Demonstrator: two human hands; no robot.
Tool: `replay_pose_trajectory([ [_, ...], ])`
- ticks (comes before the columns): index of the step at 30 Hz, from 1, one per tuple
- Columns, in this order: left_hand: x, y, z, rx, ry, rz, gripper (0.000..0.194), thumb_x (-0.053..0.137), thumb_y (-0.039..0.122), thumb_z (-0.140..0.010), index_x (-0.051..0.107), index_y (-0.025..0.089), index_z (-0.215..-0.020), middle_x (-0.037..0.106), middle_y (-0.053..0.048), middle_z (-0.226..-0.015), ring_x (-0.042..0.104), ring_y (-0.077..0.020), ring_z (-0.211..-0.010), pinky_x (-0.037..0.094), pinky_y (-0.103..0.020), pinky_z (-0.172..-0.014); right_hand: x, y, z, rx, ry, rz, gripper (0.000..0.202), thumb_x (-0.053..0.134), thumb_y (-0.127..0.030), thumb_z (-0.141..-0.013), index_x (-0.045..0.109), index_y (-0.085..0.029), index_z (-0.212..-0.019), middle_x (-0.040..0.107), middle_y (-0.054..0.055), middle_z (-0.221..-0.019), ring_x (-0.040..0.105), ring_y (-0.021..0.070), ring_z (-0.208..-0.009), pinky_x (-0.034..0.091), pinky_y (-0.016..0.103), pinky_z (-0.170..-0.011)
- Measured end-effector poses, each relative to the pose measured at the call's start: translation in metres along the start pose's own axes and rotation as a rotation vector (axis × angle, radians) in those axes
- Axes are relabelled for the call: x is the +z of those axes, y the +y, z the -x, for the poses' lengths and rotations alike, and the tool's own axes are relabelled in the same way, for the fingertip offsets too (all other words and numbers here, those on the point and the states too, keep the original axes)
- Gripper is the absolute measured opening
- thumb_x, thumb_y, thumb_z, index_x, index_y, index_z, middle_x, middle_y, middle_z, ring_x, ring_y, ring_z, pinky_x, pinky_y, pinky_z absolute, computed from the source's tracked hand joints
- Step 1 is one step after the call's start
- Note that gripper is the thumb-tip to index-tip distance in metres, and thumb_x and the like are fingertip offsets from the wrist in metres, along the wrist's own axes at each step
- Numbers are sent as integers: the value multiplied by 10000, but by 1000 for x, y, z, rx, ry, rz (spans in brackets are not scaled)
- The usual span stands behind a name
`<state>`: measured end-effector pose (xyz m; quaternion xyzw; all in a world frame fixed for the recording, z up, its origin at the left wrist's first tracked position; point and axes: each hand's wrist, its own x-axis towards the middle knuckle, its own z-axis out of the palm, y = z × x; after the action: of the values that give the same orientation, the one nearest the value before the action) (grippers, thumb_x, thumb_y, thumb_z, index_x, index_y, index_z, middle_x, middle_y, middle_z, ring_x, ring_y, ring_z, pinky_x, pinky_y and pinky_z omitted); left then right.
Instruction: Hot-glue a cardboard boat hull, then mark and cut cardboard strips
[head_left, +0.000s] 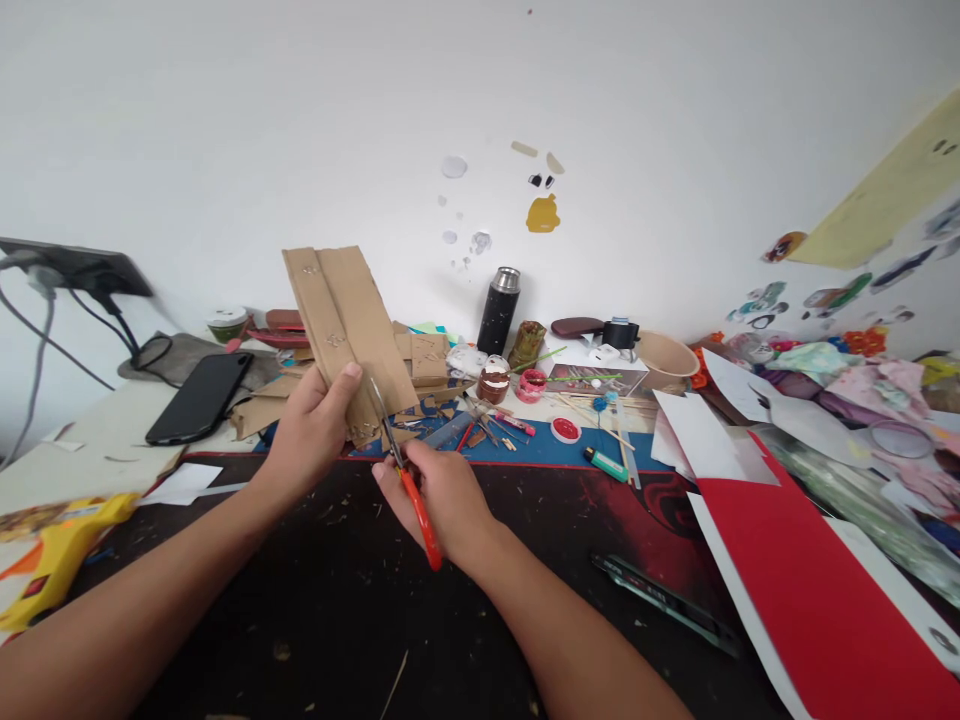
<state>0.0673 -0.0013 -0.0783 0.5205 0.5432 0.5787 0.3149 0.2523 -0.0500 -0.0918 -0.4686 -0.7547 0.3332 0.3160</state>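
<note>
My left hand [315, 425] grips a folded piece of brown cardboard [367, 325] by its lower left edge, thumb on the front face. The cardboard is held up and tilted, with a crease and small staple-like marks down its left strip. In my right hand [450, 495] is a pair of scissors [420, 515] with orange-red handles. Their blades point up and rest at the lower edge of the cardboard; whether they are cutting into it I cannot tell. Both hands are above the dark desk mat [337, 600].
A yellow glue gun [64, 555] and a black phone [199, 398] lie left. Behind are a black thermos [499, 310], paint jars [493, 380], sticks and cardboard scraps. On the right are a utility knife [664, 600], a green lighter [606, 464] and red paper [817, 590].
</note>
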Motion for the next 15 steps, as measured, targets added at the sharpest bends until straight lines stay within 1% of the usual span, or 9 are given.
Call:
replay_pose_trajectory([
  [2,-1,6,1,-15,18,8,547,670,717,-982,675,190,-1130,812,-83,-1007,743,-283,-884,602,-361,-711,-1,0,0,-2,-29,-40,250,778,-479,-1024,721,-243,-967,837,46,-902,786,221,-802,523,287,-728],
  [3,-1,10,1,-17,28,11,545,686,718,-968,674,194,-1118,808,-79,-1007,737,-282,-898,597,-360,-726,-2,0,0,3,-41,-57,265,796,-502,-1017,736,-245,-1003,844,46,-924,798,227,-820,535,290,-738],
  [7,-1,21,1,10,47,-11,568,706,745,-928,670,198,-1079,794,-79,-999,717,-290,-928,583,-376,-761,-3,0,0,33,-84,-122,360,846,-577,-978,749,-246,-1082,832,28,-897,800,228,-795,542,294,-718],
  [9,-2,23,1,14,49,-28,572,699,745,-929,670,195,-1083,793,-84,-1011,715,-295,-941,579,-382,-770,-4,-1,0,45,-111,-163,402,870,-604,-951,730,-245,-1067,818,10,-874,792,220,-777,530,287,-700],
  [12,-3,23,0,25,71,-72,542,676,713,-950,672,193,-1099,800,-97,-1064,723,-305,-977,583,-393,-798,-5,0,0,38,-139,-215,453,921,-608,-901,670,-242,-989,788,-14,-824,785,212,-759,505,272,-668],
  [15,-4,21,-1,23,62,-68,481,662,648,-984,686,188,-1125,812,-101,-1113,737,-299,-994,599,-396,-831,-5,2,0,24,-165,-258,491,953,-596,-871,619,-245,-947,811,-2,-862,811,226,-810,530,273,-689],
])
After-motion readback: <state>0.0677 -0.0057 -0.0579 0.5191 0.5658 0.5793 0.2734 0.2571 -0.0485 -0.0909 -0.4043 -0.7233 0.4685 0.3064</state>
